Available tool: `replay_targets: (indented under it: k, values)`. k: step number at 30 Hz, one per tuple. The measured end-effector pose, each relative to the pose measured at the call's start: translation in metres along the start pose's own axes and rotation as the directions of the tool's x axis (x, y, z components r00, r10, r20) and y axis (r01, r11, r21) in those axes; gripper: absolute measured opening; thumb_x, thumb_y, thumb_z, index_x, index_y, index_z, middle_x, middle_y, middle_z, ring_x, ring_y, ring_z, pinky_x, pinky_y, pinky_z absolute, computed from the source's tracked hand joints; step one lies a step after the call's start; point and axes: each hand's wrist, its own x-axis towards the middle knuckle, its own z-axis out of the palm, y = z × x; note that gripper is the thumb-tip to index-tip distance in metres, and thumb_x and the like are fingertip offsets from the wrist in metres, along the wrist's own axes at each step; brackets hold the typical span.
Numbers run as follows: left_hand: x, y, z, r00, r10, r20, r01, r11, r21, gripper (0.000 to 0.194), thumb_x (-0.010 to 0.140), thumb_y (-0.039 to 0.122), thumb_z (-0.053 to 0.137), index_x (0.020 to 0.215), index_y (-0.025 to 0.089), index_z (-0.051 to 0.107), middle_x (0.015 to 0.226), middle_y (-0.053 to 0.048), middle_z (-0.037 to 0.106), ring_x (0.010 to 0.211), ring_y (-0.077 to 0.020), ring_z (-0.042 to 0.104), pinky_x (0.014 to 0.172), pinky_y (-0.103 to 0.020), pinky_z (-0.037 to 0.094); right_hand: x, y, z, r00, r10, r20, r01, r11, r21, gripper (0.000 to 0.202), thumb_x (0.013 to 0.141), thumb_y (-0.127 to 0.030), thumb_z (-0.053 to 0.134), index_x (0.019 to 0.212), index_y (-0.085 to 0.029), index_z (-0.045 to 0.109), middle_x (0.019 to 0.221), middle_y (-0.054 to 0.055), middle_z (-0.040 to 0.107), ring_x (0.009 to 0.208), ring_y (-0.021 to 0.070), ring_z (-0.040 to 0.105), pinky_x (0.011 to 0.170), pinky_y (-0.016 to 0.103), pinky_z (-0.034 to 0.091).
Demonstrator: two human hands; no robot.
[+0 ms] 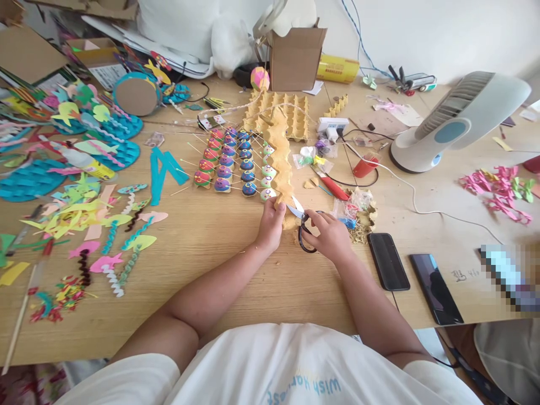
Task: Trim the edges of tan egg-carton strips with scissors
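Observation:
A long strip of tan egg carton (pixel 280 160) is gripped near its lower end by my left hand (pixel 271 223), fingers closed round it. My right hand (pixel 327 232) has its fingers in the black handles of a pair of scissors (pixel 304 222). The scissor blades are parted and lie at the strip's right edge, close to my left fingers. Just left of the strip stand rows of painted egg-carton cups with pins in them: red-green (pixel 206 163), purple (pixel 225 160), blue (pixel 248 163) and white-green (pixel 268 171). The strip partly covers the white-green row.
Behind lies a larger egg carton sheet (pixel 299 109). On the right are a white fan (pixel 447 129), a red cup (pixel 366 165), carton scraps (pixel 365 219) and phones (pixel 388 261). Foam fish cutouts (pixel 105 262) and blue strips (pixel 158 174) spread across the left. A white cable (pixel 417 208) crosses the right side.

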Motion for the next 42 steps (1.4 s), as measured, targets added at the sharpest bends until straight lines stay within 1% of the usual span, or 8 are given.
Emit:
replay_targets:
  k: [7, 16, 20, 24, 29, 33, 37, 42]
  values:
    - [-0.0014, 0.0015, 0.0008, 1.0, -0.005, 0.015, 0.005, 1.0, -0.022, 0.059, 0.079, 0.069, 0.074, 0.116, 0.026, 0.057, 0.114, -0.005, 0.07, 0.118, -0.0235, 0.067, 0.099, -0.034, 0.052, 0.0, 0.0045, 0.0029, 0.999, -0.033, 0.003, 0.033, 0.997, -0.071, 0.041, 0.1, -0.044, 0.059, 0.133, -0.02, 0.061, 0.095, 0.007, 0.075, 0.087, 0.0224, 0.068, 0.069, 0.031, 0.045]
    - [-0.0013, -0.0027, -0.0009, 0.999, 0.029, 0.023, -0.028, 1.0, -0.008, 0.057, 0.083, 0.068, 0.071, 0.12, 0.026, 0.058, 0.121, -0.006, 0.069, 0.122, -0.0229, 0.064, 0.102, -0.033, 0.051, -0.0017, -0.0001, 0.0045, 1.0, -0.025, -0.008, 0.024, 0.995, -0.099, 0.042, 0.1, -0.044, 0.059, 0.134, -0.02, 0.062, 0.091, 0.006, 0.076, 0.082, 0.0215, 0.068, 0.067, 0.031, 0.043]
    - [-0.0018, -0.0033, -0.0019, 1.0, 0.009, 0.018, -0.009, 1.0, 0.003, 0.056, 0.083, 0.068, 0.07, 0.12, 0.027, 0.057, 0.118, -0.005, 0.069, 0.119, -0.0225, 0.065, 0.098, -0.033, 0.052, -0.0018, -0.0008, 0.0053, 1.0, 0.008, -0.004, -0.008, 0.996, -0.091, 0.041, 0.1, -0.046, 0.058, 0.131, -0.02, 0.065, 0.089, 0.006, 0.076, 0.08, 0.0209, 0.068, 0.065, 0.03, 0.041]
    - [-0.002, -0.0036, -0.0024, 1.0, 0.0, 0.028, 0.0, 1.0, -0.001, 0.057, 0.084, 0.068, 0.07, 0.121, 0.028, 0.056, 0.119, -0.005, 0.069, 0.116, -0.0228, 0.066, 0.092, -0.033, 0.054, -0.0012, -0.001, 0.0049, 1.0, 0.011, -0.004, -0.012, 0.995, -0.096, 0.04, 0.101, -0.046, 0.057, 0.13, -0.02, 0.065, 0.087, 0.006, 0.075, 0.079, 0.0213, 0.067, 0.064, 0.03, 0.041]
    - [-0.0022, -0.0041, -0.0028, 0.999, 0.008, 0.049, -0.008, 1.0, -0.011, 0.055, 0.084, 0.068, 0.069, 0.122, 0.029, 0.057, 0.123, -0.006, 0.068, 0.115, -0.0234, 0.067, 0.093, -0.034, 0.054, -0.0006, -0.0005, 0.0047, 1.0, 0.011, -0.008, -0.011, 0.995, -0.102, 0.042, 0.101, -0.047, 0.056, 0.131, -0.019, 0.065, 0.088, 0.007, 0.075, 0.08, 0.0219, 0.067, 0.066, 0.03, 0.042]
    - [-0.0022, -0.0047, -0.0034, 0.998, 0.022, 0.066, -0.021, 1.0, -0.02, 0.053, 0.087, 0.065, 0.068, 0.124, 0.029, 0.056, 0.126, -0.006, 0.068, 0.115, -0.0227, 0.067, 0.094, -0.034, 0.053, -0.0008, 0.0006, 0.0054, 1.0, 0.008, -0.015, -0.01, 0.995, -0.099, 0.042, 0.101, -0.046, 0.056, 0.132, -0.018, 0.065, 0.088, 0.007, 0.075, 0.08, 0.0217, 0.067, 0.067, 0.03, 0.044]
    - [-0.0023, -0.0042, -0.0034, 0.998, 0.011, 0.068, -0.01, 1.0, -0.009, 0.054, 0.085, 0.066, 0.069, 0.124, 0.03, 0.055, 0.126, -0.006, 0.068, 0.114, -0.0226, 0.067, 0.097, -0.035, 0.052, -0.0014, 0.0013, 0.0048, 1.0, 0.007, -0.02, -0.008, 0.997, -0.08, 0.042, 0.102, -0.046, 0.056, 0.131, -0.017, 0.065, 0.087, 0.007, 0.075, 0.079, 0.0215, 0.068, 0.067, 0.03, 0.044]
    - [-0.0028, -0.001, -0.0021, 0.998, -0.013, 0.057, 0.013, 1.0, -0.008, 0.056, 0.082, 0.068, 0.071, 0.12, 0.029, 0.056, 0.118, -0.005, 0.071, 0.112, -0.0235, 0.068, 0.094, -0.035, 0.054, -0.0014, 0.0029, 0.0019, 0.999, 0.041, 0.0, -0.041, 0.999, 0.017, 0.04, 0.101, -0.044, 0.058, 0.131, -0.019, 0.064, 0.086, 0.006, 0.075, 0.077, 0.0205, 0.068, 0.067, 0.029, 0.044]
